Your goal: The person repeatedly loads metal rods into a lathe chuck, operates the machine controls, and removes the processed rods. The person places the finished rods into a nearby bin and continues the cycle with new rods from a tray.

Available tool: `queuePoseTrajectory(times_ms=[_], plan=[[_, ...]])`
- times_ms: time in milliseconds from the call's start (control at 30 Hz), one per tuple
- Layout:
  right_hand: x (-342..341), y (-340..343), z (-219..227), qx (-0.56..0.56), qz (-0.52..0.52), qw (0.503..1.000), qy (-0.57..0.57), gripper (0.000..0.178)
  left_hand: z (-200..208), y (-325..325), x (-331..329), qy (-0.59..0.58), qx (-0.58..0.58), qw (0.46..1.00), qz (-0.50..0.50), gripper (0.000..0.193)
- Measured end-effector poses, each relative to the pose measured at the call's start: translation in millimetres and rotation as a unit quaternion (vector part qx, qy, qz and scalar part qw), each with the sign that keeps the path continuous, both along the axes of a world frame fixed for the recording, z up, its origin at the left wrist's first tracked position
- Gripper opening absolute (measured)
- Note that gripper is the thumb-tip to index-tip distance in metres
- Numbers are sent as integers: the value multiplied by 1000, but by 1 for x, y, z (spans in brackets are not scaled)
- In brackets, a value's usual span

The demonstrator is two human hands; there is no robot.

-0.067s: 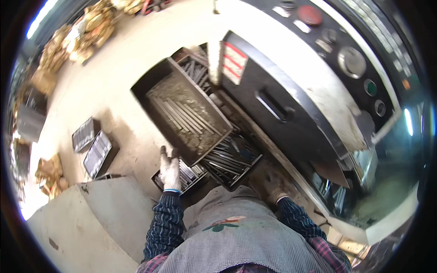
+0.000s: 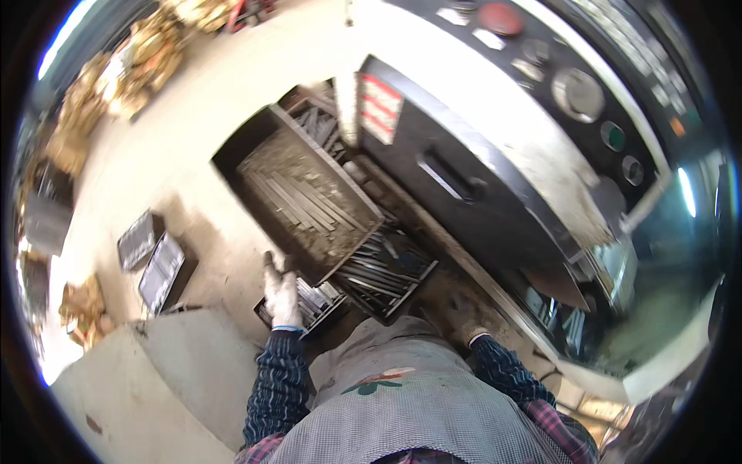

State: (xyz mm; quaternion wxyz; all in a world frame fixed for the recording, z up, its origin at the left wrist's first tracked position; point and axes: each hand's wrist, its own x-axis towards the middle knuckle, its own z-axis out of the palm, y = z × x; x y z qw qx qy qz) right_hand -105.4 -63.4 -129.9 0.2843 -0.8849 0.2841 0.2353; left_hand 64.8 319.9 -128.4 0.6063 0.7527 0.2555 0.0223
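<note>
My left hand (image 2: 282, 295), in a white work glove with dark fingertips, is held out with its fingers apart and nothing in them. It hovers next to the near left corner of a large dark metal tray (image 2: 255, 207), over a small bin of metal bars (image 2: 313, 303). Inside the tray several long flat metal bars (image 2: 301, 203) lie side by side on a grimy bottom. My right hand (image 2: 462, 321), in a soiled brownish glove, is low beside the machine base; its dim fingers look spread, and no object shows in them. A dark bin of metal bars (image 2: 380, 272) lies between my hands.
A machine with a black door (image 2: 433, 170) and a button panel (image 2: 576, 94) fills the right. Two small boxes of bars (image 2: 162, 271) rest on the floor at left. A grey metal casing (image 2: 185, 363) stands near left. Wrapped bundles (image 2: 147, 66) line the far left.
The whole scene has shifted slightly left and turned a little in view. My left hand has moved slightly left with its fingers still apart; my right hand has barely moved.
</note>
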Motion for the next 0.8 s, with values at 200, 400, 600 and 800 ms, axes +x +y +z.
queuePoseTrajectory(times_ms=[200, 400, 600, 800], plan=[[-76, -65, 9, 71, -60, 994, -48, 52, 29, -29, -7, -131, -148, 974, -110, 70], [-178, -134, 13, -22, -171, 982, -78, 42, 83, -133, -17, -105, -182, 925, -316, 42], [-246, -227, -7, 6, -454, 881, -132, 33, 114, -258, -51, -129, -56, 891, -432, 31], [-214, -322, 4, -76, -477, 864, -141, 44, 225, -392, -108, -106, -59, 800, -587, 35]])
